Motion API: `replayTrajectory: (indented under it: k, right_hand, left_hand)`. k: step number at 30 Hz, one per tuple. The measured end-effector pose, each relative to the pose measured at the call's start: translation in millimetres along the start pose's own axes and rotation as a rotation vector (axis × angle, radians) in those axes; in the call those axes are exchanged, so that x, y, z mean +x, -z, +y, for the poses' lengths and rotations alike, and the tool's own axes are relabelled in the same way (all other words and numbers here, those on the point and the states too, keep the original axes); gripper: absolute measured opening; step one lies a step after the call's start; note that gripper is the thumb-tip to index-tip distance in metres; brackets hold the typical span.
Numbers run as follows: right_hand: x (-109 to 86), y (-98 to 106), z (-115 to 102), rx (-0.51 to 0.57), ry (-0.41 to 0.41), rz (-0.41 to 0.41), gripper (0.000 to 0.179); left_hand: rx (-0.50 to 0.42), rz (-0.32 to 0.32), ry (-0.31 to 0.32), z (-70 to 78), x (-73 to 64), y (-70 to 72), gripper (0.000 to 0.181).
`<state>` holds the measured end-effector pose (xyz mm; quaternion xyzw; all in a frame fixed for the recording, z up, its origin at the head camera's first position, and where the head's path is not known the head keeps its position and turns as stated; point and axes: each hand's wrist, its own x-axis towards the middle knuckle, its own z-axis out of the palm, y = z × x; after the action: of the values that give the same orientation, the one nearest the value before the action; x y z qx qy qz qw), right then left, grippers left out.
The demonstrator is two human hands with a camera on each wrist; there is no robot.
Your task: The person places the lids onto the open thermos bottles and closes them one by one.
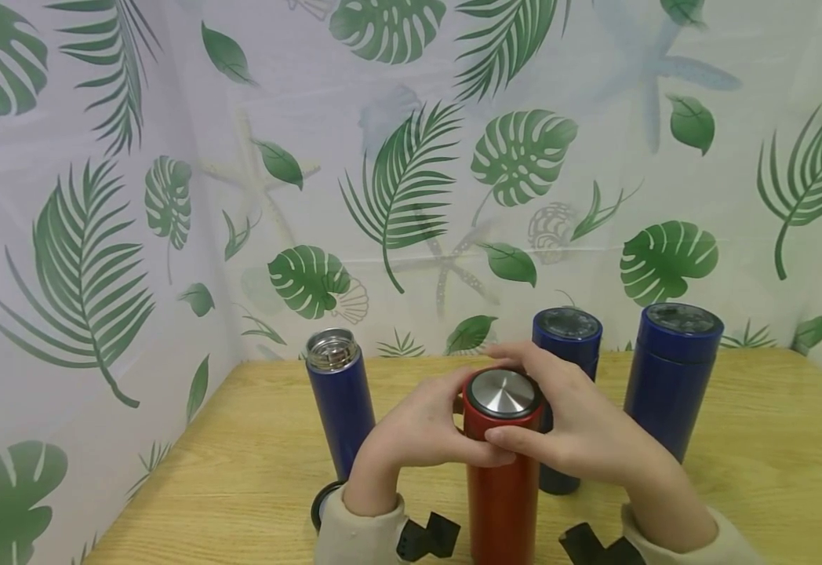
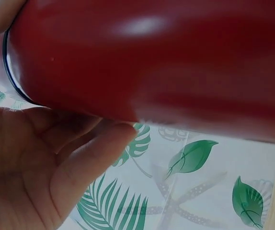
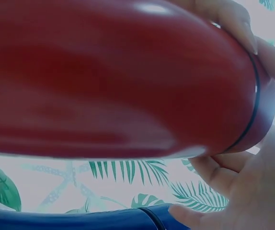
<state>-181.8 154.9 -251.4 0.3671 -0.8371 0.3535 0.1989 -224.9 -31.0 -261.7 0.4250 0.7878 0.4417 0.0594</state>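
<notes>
A red thermos flask [image 1: 503, 502] stands upright between the hands, its lid [image 1: 503, 394] topped with a shiny metal disc. My left hand [image 1: 431, 420] curls round the flask's upper part from the left, thumb across the front. From the other side my right hand [image 1: 583, 416] grips the lid, its thumb near the left thumb. In the left wrist view the red body [image 2: 142, 62] fills the top, with left fingers [image 2: 92, 153] beneath it. The right wrist view shows the dark seam under the lid [image 3: 264, 112], the right hand around that end.
A blue flask [image 1: 343, 408] without its lid stands at the left. Two lidded blue flasks, one [image 1: 566, 345] behind the right hand and another [image 1: 672, 384] farther right, stand on the wooden table [image 1: 227, 471]. A dark round rim [image 1: 321, 502] shows beside the left sleeve. Leaf-patterned sheeting [image 1: 411, 196] hangs behind.
</notes>
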Motion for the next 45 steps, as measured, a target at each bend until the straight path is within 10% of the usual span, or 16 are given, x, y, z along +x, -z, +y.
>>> replayTrajectory:
  k: [14, 25, 45]
  right_hand:
    - [2.6, -5.2, -3.4, -0.213, -0.09, 0.116, 0.068]
    - [-0.8, 0.7, 0.9, 0.033, -0.05, -0.038, 0.056]
    - [-1.0, 2.7, 0.1, 0.057, 0.018, -0.065, 0.057]
  left_hand:
    - [0.005, 0.004, -0.035, 0.2, 0.4, -0.2, 0.054]
    - [-0.021, -0.02, -0.034, -0.7, -1.0, 1.1, 0.052]
    - [-0.051, -0.048, -0.046, -2.7, -1.0, 2.5, 0.057]
